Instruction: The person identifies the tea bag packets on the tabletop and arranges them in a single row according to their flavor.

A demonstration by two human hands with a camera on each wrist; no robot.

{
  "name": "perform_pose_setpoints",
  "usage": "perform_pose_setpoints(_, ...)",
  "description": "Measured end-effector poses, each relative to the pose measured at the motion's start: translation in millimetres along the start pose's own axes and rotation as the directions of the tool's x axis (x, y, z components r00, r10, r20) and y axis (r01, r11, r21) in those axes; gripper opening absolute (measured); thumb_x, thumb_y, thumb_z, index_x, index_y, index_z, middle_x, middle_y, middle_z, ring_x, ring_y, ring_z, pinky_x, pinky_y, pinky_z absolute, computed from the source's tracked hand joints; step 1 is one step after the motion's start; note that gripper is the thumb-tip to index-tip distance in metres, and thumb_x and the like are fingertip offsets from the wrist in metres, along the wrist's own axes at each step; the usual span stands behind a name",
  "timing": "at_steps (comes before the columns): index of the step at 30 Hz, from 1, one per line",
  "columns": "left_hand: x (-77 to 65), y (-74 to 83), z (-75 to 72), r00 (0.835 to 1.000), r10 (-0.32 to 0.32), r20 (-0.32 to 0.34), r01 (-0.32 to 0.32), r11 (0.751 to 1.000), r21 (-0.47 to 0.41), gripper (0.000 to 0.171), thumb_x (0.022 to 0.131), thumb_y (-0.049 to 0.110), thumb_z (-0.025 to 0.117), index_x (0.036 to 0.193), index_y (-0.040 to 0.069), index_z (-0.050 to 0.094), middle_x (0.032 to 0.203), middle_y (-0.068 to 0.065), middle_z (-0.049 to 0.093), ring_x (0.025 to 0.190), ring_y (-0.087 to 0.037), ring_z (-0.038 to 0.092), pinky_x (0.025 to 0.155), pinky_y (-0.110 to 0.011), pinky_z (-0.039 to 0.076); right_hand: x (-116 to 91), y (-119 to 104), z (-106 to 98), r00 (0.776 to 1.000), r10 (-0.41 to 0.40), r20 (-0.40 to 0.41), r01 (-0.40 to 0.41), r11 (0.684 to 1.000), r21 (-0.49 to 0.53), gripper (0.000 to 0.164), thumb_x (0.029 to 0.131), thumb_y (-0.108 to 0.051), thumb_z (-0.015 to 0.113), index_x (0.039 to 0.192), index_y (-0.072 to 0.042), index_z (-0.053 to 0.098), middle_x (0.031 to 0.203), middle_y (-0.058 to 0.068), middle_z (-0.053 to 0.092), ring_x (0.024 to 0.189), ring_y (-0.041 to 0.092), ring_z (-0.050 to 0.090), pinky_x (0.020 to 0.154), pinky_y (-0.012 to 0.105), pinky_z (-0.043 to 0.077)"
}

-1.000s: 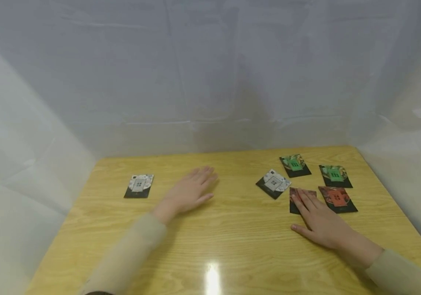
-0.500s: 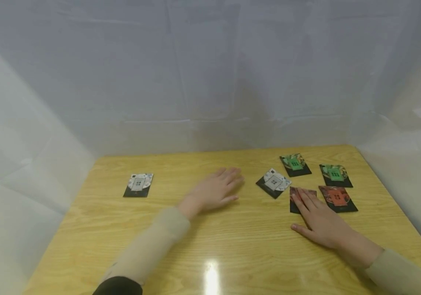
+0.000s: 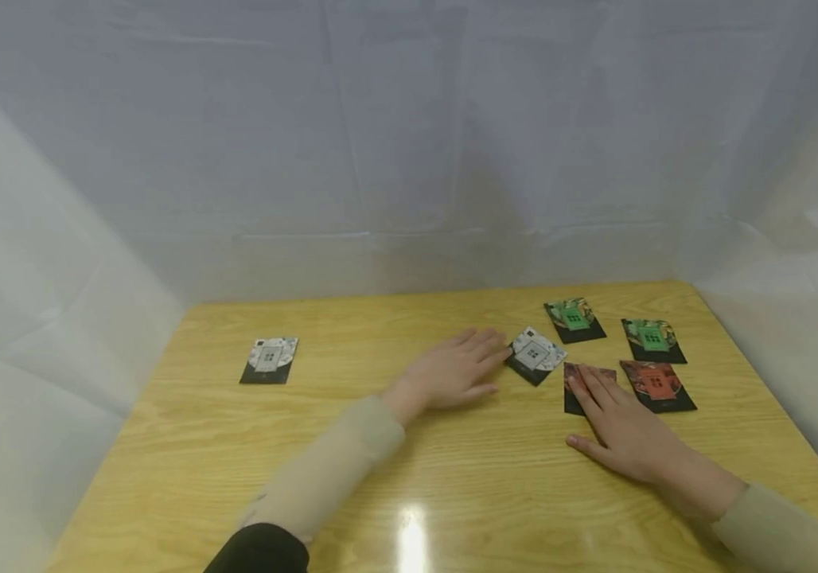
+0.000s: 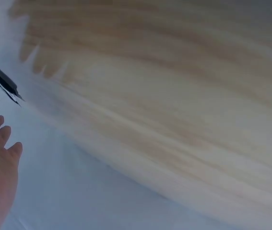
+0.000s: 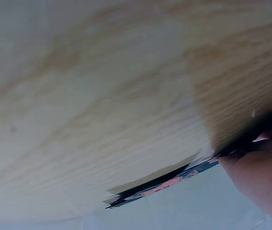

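Observation:
My left hand (image 3: 448, 374) is stretched flat over the table, its fingertips right at the left corner of a small square packet (image 3: 538, 354), black below and white-grey above. That packet's edge (image 4: 1, 79) shows beyond the fingers in the left wrist view. Palm down, my right hand (image 3: 627, 434) rests its straight fingers on a red and black packet (image 3: 572, 402), covering much of it. A second red and black packet (image 3: 658, 386) lies just to the right. The right wrist view catches my right hand (image 5: 260, 172) at its edge.
Two green and black packets (image 3: 574, 318) lie behind the others at the back right. Another white-grey packet (image 3: 269, 360) sits alone at the left. The wooden table (image 3: 409, 469) is bordered by pale sheeting (image 3: 409, 159) at the back and sides.
My left hand has slid rightward across the table from near the middle to the white-grey packet on the right. The right hand has stayed on the red packet.

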State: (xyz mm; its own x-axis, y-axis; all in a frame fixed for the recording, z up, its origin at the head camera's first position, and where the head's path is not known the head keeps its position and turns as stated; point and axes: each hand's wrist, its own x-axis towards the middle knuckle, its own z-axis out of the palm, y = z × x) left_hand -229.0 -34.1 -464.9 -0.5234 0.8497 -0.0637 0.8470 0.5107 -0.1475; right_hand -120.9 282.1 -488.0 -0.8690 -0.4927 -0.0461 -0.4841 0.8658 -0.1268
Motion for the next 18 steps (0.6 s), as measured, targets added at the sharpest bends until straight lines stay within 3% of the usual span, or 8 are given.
perform_pose_setpoints(18,44.3,20.2,-8.1,0.998,0.02,0.067,-0.021,1.0,0.003,0.069,0.114,0.057,0.026,0.172,0.02,0.018,0.181,-0.003,0.012,0.168,-0.02,0.01,0.139,-0.039,0.011,-0.8,0.2,0.3,1.0,0.005,0.0,-0.005,1.0,0.02,0.089,0.106,-0.058,0.056,0.167,-0.001,0.027,0.174,0.029,0.021,0.16,0.05,0.026,0.124,0.066,0.033)
